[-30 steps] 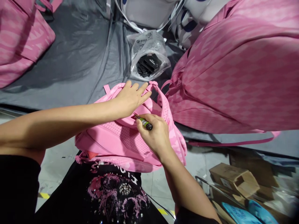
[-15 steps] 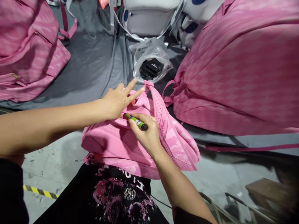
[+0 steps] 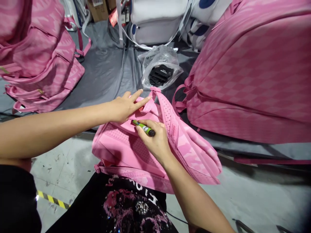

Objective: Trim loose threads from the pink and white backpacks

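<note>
A pink backpack (image 3: 155, 168) lies tilted across my lap and against the table edge, its dotted padded straps and back panel facing up. My left hand (image 3: 125, 106) rests on its upper part with the fingers stretched and spread. Just below it, my right hand (image 3: 156, 139) grips a short green marker-like pen (image 3: 144, 128) with black ends. The pen's far end points at the pink fabric beside my left thumb; whether it touches cannot be made out. A small red piece (image 3: 141, 109) shows under my left fingers.
A clear plastic bag (image 3: 161, 58) of black flat pieces lies behind the backpack on the grey-covered table (image 3: 104, 61). Pink backpacks (image 3: 48, 61) are piled at left; a large checked pink backpack (image 3: 247, 87) stands at right. White bags (image 3: 157, 22) stand at the back.
The view has shifted slightly, so the scene sits a little lower and further right. Both hands keep nearly the same place on the backpack, and the green pen is still held.
</note>
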The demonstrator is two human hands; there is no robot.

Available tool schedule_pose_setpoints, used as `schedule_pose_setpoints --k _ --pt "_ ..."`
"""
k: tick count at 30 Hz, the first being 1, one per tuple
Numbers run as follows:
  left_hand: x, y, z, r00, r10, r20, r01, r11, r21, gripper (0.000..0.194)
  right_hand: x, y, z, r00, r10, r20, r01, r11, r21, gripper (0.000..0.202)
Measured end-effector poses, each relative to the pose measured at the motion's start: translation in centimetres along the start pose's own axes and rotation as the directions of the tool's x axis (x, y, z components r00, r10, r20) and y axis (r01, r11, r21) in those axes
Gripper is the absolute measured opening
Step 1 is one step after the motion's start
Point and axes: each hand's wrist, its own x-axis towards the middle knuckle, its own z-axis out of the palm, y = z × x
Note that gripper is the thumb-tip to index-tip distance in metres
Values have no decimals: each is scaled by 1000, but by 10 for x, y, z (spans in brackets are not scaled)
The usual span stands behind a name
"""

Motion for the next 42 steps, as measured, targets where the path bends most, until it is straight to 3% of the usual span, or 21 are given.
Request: schedule_pose_setpoints --k 8,12,20,24,32,37,42 --pt "-6 -7 -4 1000 0 17 0 999 -47 117 -5 -4 -3 999 -36 13 36 998 -51 11" --pt "-12 -7 1 997 -80 11 80 996 -36 115 -7 -7 0 998 -69 7 69 994 -88 12" --pt "-18 -10 7 994 -106 7 106 991 -76 111 -8 -4 10 998 -65 -14 64 994 -88 16" --pt "-16 -10 10 986 -169 4 168 979 -117 110 -7 -1 11 997 -69 -30 66 993 -93 16" --pt "-4 -15 22 987 -160 -21 157 982 -101 114 2 -2 15 1000 -23 -12 22 997 -76 12" --pt "-1 -15 19 987 -159 15 160 976 -151 112 3 -2 20 997 -60 -47 51 982 -182 14" --pt "0 -14 15 986 -155 59 163 967 -195 113 3 0 22 997 -43 -63 34 989 -141 13"
